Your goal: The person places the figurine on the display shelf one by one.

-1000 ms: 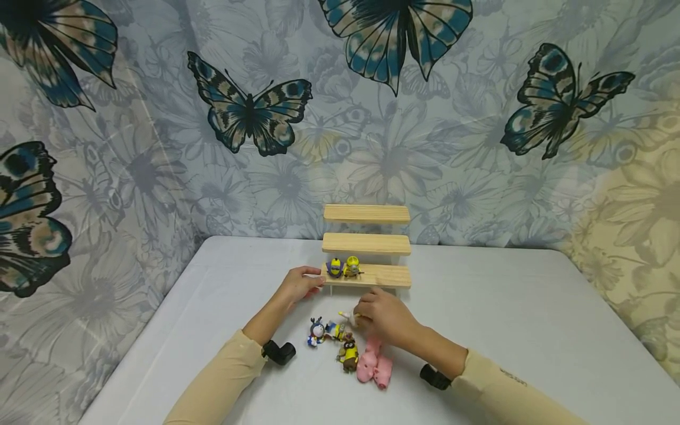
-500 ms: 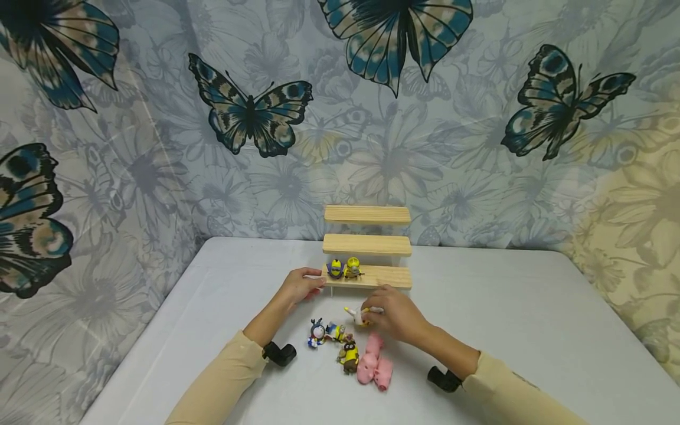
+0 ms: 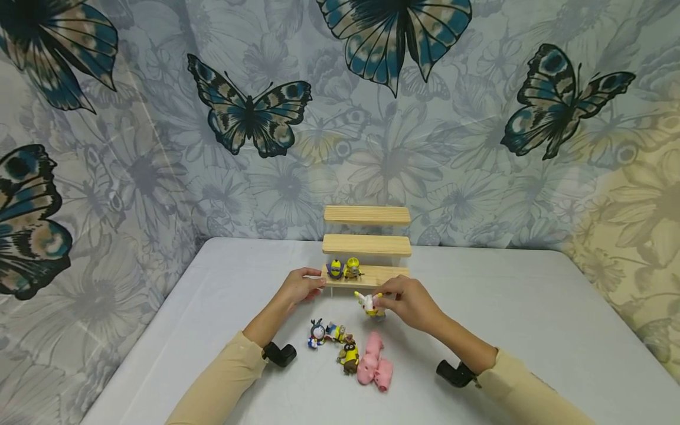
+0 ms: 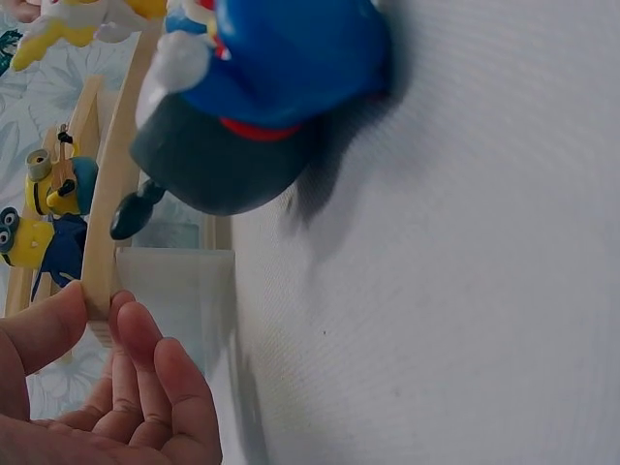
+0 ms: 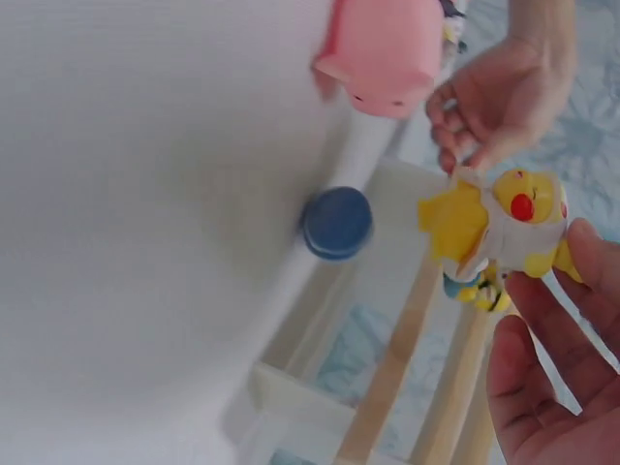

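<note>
Thumb on top, the left hand [image 3: 300, 285] pinches the lowest shelf [image 3: 381, 275] by its left end; the right hand [image 3: 413, 303] pinches a white-and-yellow figurine [image 3: 366, 303] just near of it — seemingly off the table [image 3: 494, 307].

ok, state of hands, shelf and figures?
Left hand: pinching bottom tier, left end
Right hand: holding Pikachu figure
Pikachu figure: off the table
Tiered shelf: standing
Two Minions: upright on bottom tier
Pink pigs: bunched on table
Other Minions: on table, posture unclear
Grey-hooded figure: on table, posture unclear
</note>
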Demonstrator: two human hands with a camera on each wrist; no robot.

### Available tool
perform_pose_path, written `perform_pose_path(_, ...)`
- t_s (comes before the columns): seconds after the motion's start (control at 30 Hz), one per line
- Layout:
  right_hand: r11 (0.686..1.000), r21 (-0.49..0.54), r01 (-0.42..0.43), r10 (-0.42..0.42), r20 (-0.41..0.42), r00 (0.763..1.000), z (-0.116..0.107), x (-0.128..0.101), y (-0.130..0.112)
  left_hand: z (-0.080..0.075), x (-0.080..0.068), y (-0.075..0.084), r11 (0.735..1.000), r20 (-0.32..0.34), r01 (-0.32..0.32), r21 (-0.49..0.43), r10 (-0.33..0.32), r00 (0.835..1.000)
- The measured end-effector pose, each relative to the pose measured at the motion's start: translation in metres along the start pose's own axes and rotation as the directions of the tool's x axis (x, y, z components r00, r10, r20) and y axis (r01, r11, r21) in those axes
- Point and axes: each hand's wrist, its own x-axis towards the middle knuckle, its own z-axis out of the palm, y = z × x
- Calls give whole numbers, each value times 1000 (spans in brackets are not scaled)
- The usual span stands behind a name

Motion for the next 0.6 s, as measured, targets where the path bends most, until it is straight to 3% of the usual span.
perform_pose_path(0.6, 971, 178, -158, 167, -33, 985, -23, 10, 14, -1, 0, -1, 1000, -1, -3, -3, 3, 1000)
